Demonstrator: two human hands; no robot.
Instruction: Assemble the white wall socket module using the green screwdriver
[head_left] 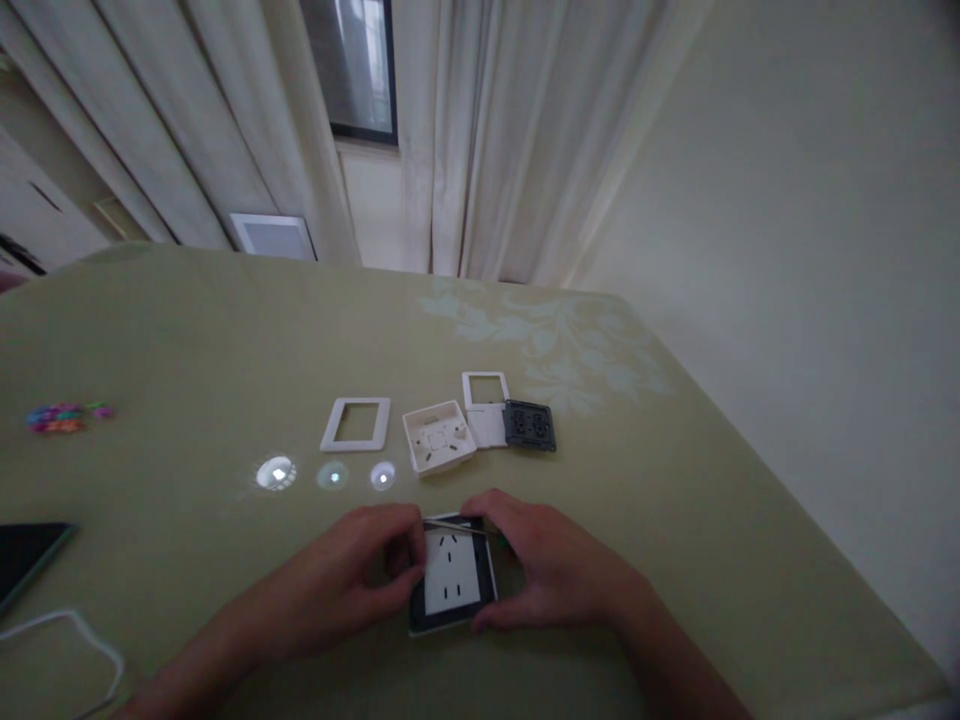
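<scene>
Left hand (352, 565), right hand (559, 560): fingers clamped on socket panel (452, 575) (green table (225, 340), curtains (517, 130) beyond).

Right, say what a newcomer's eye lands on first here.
Likely the black-edged socket plate at bottom centre, between the left hand and the right hand, with a thin metal shaft across its top. Beyond it sits an open white box; at far left, a small multicoloured cluster stands out against the green table.

Behind the socket panel (452, 578) lies a box (439, 440) — a frame (330, 426) to its left, a module (531, 427) to its right, seemingly overlapping a plate (486, 428).
</scene>
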